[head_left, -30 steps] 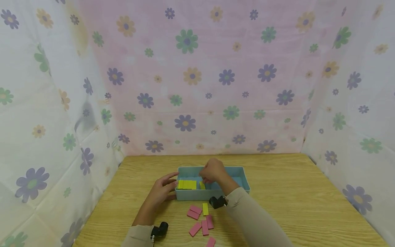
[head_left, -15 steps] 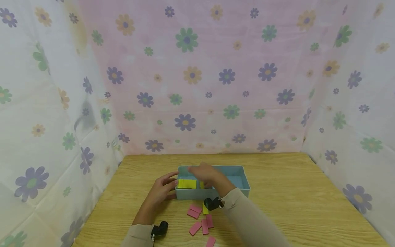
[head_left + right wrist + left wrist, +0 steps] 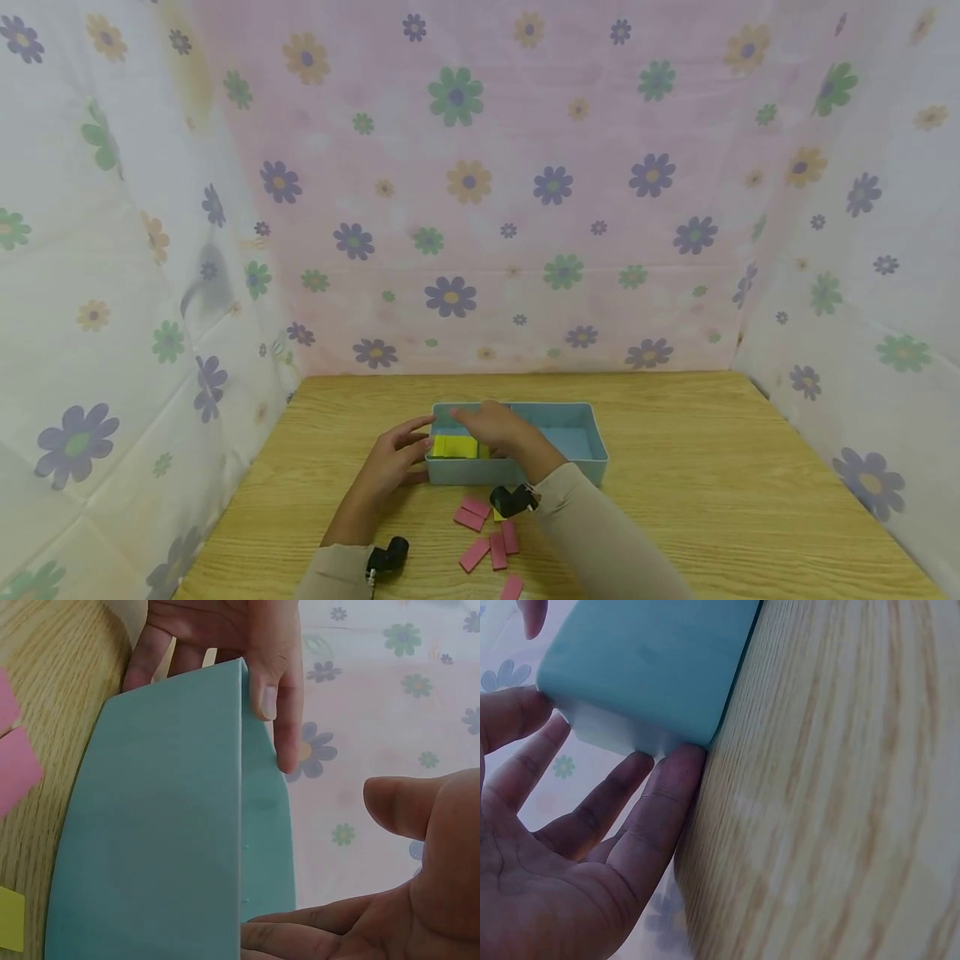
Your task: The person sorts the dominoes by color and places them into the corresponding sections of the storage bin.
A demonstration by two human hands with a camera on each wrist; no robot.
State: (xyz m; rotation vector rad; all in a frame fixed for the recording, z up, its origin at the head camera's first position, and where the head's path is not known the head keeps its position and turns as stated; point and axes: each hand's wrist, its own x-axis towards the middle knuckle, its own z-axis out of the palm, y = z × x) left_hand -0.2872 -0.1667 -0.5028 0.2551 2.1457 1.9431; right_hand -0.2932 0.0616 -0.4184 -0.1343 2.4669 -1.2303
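Observation:
A light blue box (image 3: 465,473) stands on the table with a row of yellow tiles (image 3: 453,447) in its left part. Against its left end rests my left hand (image 3: 388,460); in the left wrist view straight, spread fingers (image 3: 667,791) touch the end wall. My right hand (image 3: 501,425) reaches into the box, thumb (image 3: 405,806) held apart and fingers extended down behind the front wall. Beside the row, one more yellow tile (image 3: 483,452) shows partly under that hand. The right fingertips are hidden by the box wall, so contact with this tile cannot be confirmed.
Several pink tiles (image 3: 498,552) lie scattered on the wooden table (image 3: 712,483) in front of the box. Among them is a yellow tile (image 3: 498,515), mostly covered by the right wrist camera (image 3: 512,500). Flowered cloth (image 3: 510,325) hangs behind and at both sides.
My right hand has moved left inside the box, its thumb swinging out. The single yellow tile now sits closer to the row. My left hand stays at the box's end.

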